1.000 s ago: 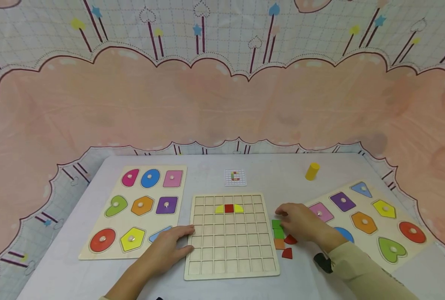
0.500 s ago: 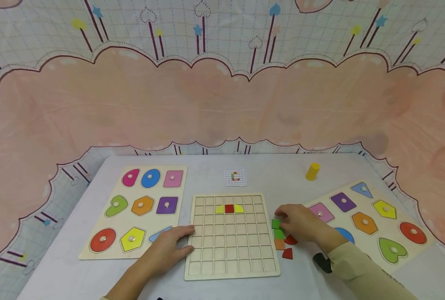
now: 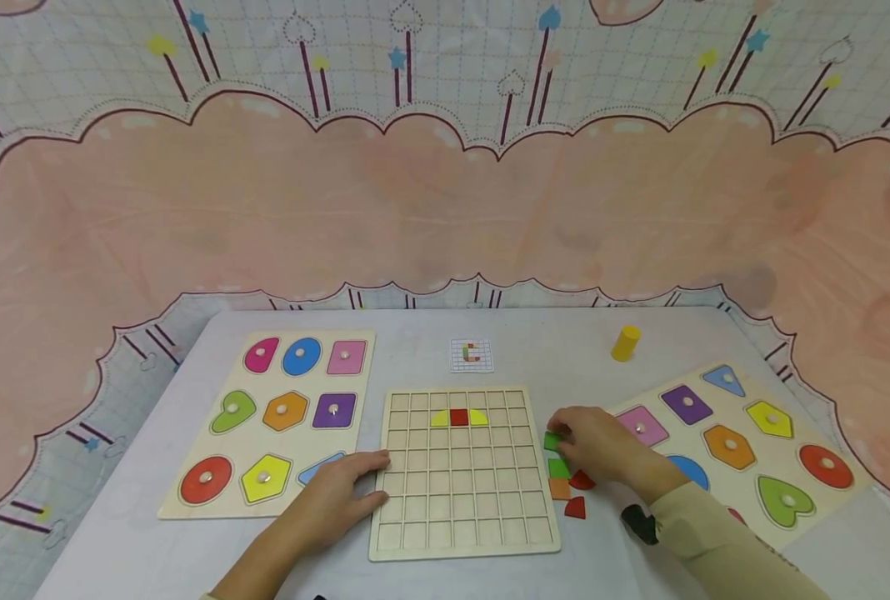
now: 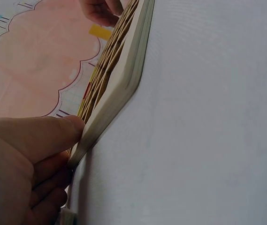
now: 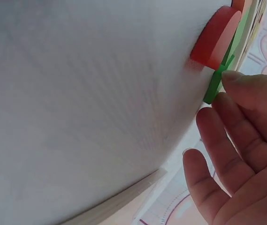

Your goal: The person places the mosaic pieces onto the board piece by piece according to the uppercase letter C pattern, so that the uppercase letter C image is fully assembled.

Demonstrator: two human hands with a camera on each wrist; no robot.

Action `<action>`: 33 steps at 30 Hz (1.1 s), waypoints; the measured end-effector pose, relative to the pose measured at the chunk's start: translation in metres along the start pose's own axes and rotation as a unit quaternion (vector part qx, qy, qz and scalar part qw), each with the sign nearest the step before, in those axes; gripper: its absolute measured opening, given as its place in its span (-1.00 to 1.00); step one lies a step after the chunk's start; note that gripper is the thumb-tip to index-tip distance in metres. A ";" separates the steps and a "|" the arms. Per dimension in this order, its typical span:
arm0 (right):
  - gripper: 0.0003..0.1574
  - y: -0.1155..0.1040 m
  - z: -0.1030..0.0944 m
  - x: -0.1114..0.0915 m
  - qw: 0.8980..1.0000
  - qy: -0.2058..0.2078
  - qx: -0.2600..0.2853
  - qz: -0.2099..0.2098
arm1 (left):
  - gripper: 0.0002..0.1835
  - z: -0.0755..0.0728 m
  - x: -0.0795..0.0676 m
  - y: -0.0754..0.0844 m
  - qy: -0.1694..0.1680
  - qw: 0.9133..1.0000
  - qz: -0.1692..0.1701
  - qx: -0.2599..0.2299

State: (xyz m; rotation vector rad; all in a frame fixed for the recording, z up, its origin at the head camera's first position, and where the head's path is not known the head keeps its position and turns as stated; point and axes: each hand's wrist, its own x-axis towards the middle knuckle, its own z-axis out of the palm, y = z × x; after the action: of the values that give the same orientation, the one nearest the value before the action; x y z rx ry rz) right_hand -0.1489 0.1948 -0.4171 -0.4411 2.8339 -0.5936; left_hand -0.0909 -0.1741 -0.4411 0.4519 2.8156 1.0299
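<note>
On the table lies a wooden grid board (image 3: 460, 552). My left hand (image 3: 332, 500) rests at its left edge, thumb and fingertips touching the rim. In its upper rows a red square (image 3: 458, 417) sits between two yellow quarter-round pieces (image 3: 440, 419). Beyond the board's right side, my right hand (image 3: 602, 447) pinches a green square tile (image 5: 213, 86) between thumb and forefinger, the other fingers spread loosely. Close by lie a second green tile (image 3: 558, 468), an orange square (image 3: 559, 489) and two red quarter-round pieces (image 3: 576, 507).
A small pattern card (image 3: 472, 356) lies behind the grid board. Knobbed shape puzzle boards flank it, one at left (image 3: 220, 450) and one at right (image 3: 767, 454), partly under my right forearm. A yellow cylinder (image 3: 626, 343) stands at the back right.
The upper green tile has shifted slightly away from the lower one, toward the back, with my right fingers on it. My left hand and the grid board have stayed put.
</note>
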 end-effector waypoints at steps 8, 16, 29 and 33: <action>-0.68 0.001 0.001 -0.003 1.000 -0.004 0.015 0.013 | -0.54 0.000 0.000 0.000 -0.002 1.000 0.000 -0.002; -0.69 0.003 0.003 -0.005 1.000 -0.006 0.002 0.015 | -0.54 0.002 -0.001 -0.002 -0.006 1.000 0.006 -0.002; -0.72 0.004 0.004 -0.001 1.000 0.002 -0.017 0.000 | -0.54 0.002 0.000 -0.002 -0.001 1.000 0.003 0.002; -0.71 0.002 0.002 -0.002 1.000 0.005 -0.017 0.002 | -0.54 0.002 0.000 -0.002 -0.002 1.000 0.001 0.001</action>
State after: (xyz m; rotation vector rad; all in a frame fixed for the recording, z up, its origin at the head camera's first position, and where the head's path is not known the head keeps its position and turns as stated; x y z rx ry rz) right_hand -0.1473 0.1962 -0.4199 -0.4404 2.8572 -0.5476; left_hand -0.0914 -0.1743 -0.4437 0.4567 2.8142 1.0265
